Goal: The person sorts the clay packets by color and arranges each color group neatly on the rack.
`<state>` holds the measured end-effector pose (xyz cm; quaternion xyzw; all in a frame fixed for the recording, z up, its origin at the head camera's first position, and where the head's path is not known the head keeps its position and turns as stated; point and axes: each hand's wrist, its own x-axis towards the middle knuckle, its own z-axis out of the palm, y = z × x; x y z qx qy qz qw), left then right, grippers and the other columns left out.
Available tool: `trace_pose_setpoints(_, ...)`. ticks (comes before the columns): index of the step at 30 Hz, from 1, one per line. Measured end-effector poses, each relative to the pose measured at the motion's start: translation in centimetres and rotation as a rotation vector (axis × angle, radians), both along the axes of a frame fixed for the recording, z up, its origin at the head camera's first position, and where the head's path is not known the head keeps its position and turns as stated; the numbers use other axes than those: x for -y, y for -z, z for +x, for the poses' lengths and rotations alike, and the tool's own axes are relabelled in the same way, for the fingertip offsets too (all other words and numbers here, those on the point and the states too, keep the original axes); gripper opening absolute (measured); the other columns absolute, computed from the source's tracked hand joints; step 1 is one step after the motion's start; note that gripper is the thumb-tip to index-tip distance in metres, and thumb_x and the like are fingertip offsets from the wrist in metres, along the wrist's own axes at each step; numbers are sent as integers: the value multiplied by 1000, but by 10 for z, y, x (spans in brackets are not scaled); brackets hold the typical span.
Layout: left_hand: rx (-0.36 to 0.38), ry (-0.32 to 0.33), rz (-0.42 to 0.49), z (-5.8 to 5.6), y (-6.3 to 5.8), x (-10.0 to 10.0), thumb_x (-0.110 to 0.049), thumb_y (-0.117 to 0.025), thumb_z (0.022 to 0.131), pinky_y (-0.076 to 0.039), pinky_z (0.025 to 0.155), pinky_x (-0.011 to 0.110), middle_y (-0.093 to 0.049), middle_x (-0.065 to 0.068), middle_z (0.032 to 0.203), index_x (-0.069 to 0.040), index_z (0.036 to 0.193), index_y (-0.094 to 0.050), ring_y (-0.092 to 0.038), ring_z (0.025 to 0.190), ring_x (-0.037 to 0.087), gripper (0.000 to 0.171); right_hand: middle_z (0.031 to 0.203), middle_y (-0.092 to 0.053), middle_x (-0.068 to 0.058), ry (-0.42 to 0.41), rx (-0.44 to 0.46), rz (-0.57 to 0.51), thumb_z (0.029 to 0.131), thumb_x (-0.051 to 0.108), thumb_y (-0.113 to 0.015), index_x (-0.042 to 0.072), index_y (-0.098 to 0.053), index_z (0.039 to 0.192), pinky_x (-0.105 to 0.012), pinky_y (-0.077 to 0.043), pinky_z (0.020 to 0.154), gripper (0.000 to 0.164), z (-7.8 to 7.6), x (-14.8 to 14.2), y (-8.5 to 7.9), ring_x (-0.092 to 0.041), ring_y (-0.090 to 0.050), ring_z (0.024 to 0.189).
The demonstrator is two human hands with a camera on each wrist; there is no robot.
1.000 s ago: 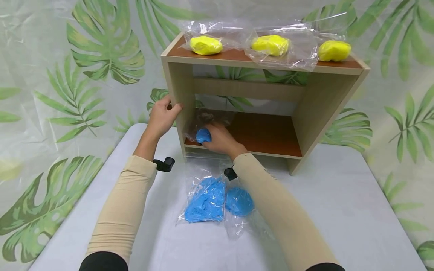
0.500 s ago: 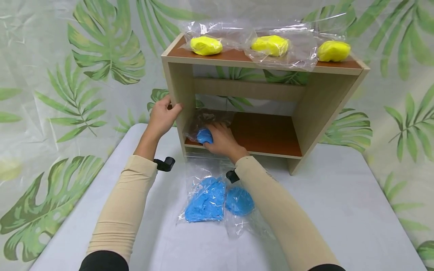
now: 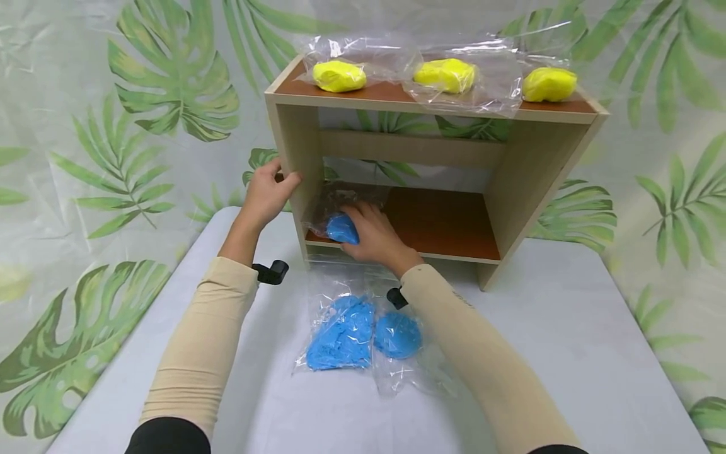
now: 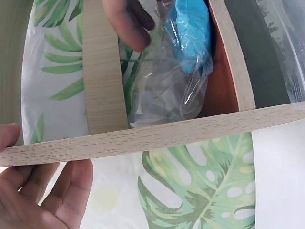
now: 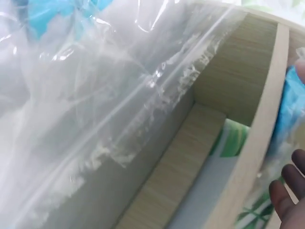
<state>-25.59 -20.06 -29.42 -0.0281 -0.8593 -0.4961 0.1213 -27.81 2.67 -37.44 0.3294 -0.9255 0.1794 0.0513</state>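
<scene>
A two-level wooden shelf [image 3: 493, 252] stands on the white table. My left hand [image 3: 269, 192] grips its left side panel [image 3: 296, 142]; in the left wrist view the thumb is on the inner face and the fingers [image 4: 78, 183] are outside. On the lower board's left end lies a lump of blue clay [image 3: 341, 228] in a clear plastic bag [image 4: 167, 90]. My right hand [image 3: 374, 236] is at the lump's right side, thumb near its front, fingers spread loosely beyond it. The left wrist view shows a gap between those fingers [image 4: 128, 28] and the clay.
Three lumps of yellow clay [image 3: 339, 76] in clear bags lie along the top board [image 3: 391, 92]. On the table [image 3: 317, 416] before the shelf are a flattened blue clay piece [image 3: 343, 334] and a rounder blue lump [image 3: 397, 335], both bagged. A leaf-patterned sheet hangs behind.
My right hand has shifted slightly right and toward me, showing more of the blue clay on the lower board. The left hand stays on the side panel.
</scene>
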Motion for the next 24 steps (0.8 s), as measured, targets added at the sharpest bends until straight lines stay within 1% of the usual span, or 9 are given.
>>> trace_pose_setpoints(2, 6, 4, -7, -1, -1, 0, -29, -55, 94, -51, 98, 49, -60, 18, 136, -8, 136, -56, -61, 122, 32, 47, 153, -38, -14, -17, -48, 14, 87, 37, -70, 13, -40, 149, -56, -36, 114, 73, 4, -6, -3, -36, -36, 140)
trace_pose_setpoints(5, 10, 7, -12, -2, -1, 1, -29, -55, 94, -52, 98, 49, -60, 17, 136, -9, 136, -56, -61, 123, 32, 47, 151, -43, -14, -55, -166, 12, 89, 31, -70, 11, -47, 145, -55, -39, 112, 64, 12, -20, -7, -35, -39, 138)
trace_pose_setpoints(8, 2, 2, -4, -3, -1, 1, -28, -55, 93, -52, 97, 49, -60, 17, 136, -9, 136, -57, -62, 123, 32, 46, 142, -52, -13, -105, -278, -5, 89, 25, -71, 9, -58, 135, -50, -42, 110, 50, 24, -36, -8, -33, -47, 132)
trace_pose_setpoints(10, -7, -4, 2, -4, 0, 1, -27, -55, 93, -53, 96, 48, -61, 16, 135, -9, 135, -57, -62, 122, 31, 46, 133, -59, -12, -141, -319, -11, 88, 22, -72, 9, -64, 126, -46, -45, 107, 40, 34, -47, -6, -31, -52, 126)
trace_pose_setpoints(12, -14, -7, 4, -4, 0, 1, -27, -55, 93, -53, 96, 48, -61, 16, 135, -10, 136, -57, -63, 121, 31, 46, 127, -63, -9, -167, -311, 2, 88, 21, -74, 10, -68, 121, -43, -48, 105, 36, 45, -59, -2, -28, -55, 121)
trace_pose_setpoints(15, -19, -7, 4, -4, 0, 0, -27, -55, 93, -53, 96, 48, -60, 16, 136, -10, 136, -56, -63, 122, 31, 47, 122, -65, -6, -180, -249, 41, 87, 23, -74, 12, -69, 118, -39, -52, 100, 33, 59, -76, 7, -24, -57, 116)
trace_pose_setpoints(19, -20, -8, 1, -4, 0, -1, -27, -54, 94, -53, 98, 49, -59, 16, 137, -9, 137, -55, -61, 124, 31, 47, 121, -65, -3, -157, -157, 85, 86, 25, -75, 15, -68, 119, -38, -54, 98, 35, 72, -93, 20, -21, -58, 115)
trace_pose_setpoints(24, -12, -10, -13, -4, 2, -1, -27, -52, 95, -51, 101, 51, -57, 17, 141, -10, 141, -52, -59, 127, 33, 49, 123, -65, -4, -105, -52, 115, 85, 27, -76, 16, -66, 123, -42, -54, 98, 41, 88, -104, 34, -23, -59, 118)
